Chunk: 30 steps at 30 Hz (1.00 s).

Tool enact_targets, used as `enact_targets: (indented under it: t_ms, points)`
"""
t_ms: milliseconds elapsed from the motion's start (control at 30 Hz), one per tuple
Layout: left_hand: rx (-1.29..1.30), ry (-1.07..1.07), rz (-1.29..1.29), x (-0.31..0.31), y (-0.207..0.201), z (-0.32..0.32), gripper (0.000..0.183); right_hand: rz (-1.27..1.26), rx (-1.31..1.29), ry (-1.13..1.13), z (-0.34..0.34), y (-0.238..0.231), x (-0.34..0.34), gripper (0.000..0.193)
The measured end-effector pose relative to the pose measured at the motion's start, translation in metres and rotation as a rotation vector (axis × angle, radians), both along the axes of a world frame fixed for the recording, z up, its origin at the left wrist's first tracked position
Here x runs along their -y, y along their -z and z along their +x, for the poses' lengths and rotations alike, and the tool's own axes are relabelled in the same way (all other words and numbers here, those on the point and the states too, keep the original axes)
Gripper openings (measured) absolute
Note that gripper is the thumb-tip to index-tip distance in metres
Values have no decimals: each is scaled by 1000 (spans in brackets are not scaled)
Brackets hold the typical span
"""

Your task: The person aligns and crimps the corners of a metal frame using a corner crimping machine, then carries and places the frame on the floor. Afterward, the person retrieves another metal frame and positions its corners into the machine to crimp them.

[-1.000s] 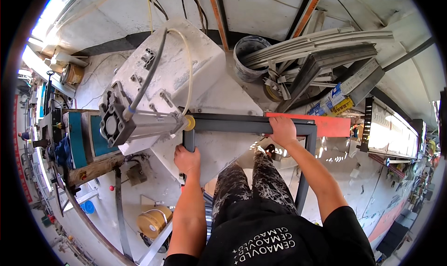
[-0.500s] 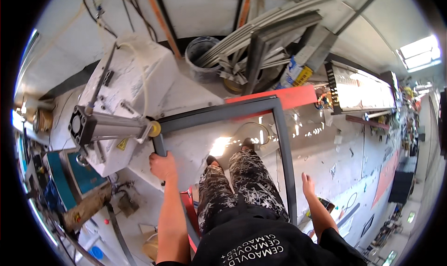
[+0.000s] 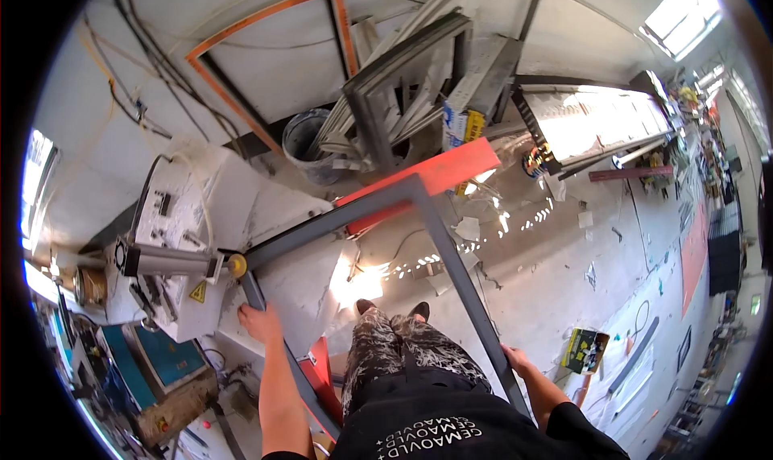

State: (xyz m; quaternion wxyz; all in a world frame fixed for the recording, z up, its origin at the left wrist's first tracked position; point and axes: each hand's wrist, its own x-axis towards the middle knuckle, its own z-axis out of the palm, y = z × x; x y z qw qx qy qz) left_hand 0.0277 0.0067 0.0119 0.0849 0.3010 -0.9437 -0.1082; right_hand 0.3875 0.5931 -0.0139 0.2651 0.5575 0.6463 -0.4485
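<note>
A large dark grey rectangular frame [image 3: 465, 279] lies in front of me, its near side hidden beneath my body. On its left bar, my left hand [image 3: 262, 325] is closed round the profile, just below a corner. That corner sits against the yellow round end [image 3: 236, 265] of a metal air cylinder [image 3: 173, 262] on a white machine [image 3: 241, 188]. My right hand [image 3: 519, 362] grips the outer edge of the right bar. Beneath the far bar runs a red support arm [image 3: 463, 167], and another red support [image 3: 324, 379] shows by the left bar.
Behind the machine stand a grey bucket [image 3: 304, 142] with metal strips and an orange-edged frame [image 3: 270, 9] leaning on the wall. Several profiles [image 3: 403, 66] are stacked beside them. A yellow-black box [image 3: 585, 350] is on the floor to my right; a teal cabinet [image 3: 165, 355] stands left.
My right hand has come from beside the frame onto its right bar. My left hand keeps its hold on the left bar. The whole view has shifted and turned.
</note>
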Motion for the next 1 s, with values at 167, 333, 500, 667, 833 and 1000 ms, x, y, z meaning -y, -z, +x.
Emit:
enact_targets:
  t_ms: [167, 333, 500, 667, 833, 1000]
  points:
    - [141, 54, -122, -6, 15, 95, 67, -47, 22, -42, 56, 7, 0, 67]
    - [355, -122, -47, -43, -25, 170, 63, 22, 30, -204, 57, 17, 6, 68]
    - [415, -138, 118, -43, -19, 179, 62, 44, -16, -80, 57, 8, 6, 66]
    - [455, -153, 192, -34, -32, 189, 64, 56, -105, -66, 67, 30, 3, 64]
    - [428, -90, 263, -14, -20, 217, 68, 74, -136, -21, 55, 12, 12, 65]
    - [349, -119, 551, -13, -5, 230, 58, 114, 11, -58, 69, 8, 7, 69]
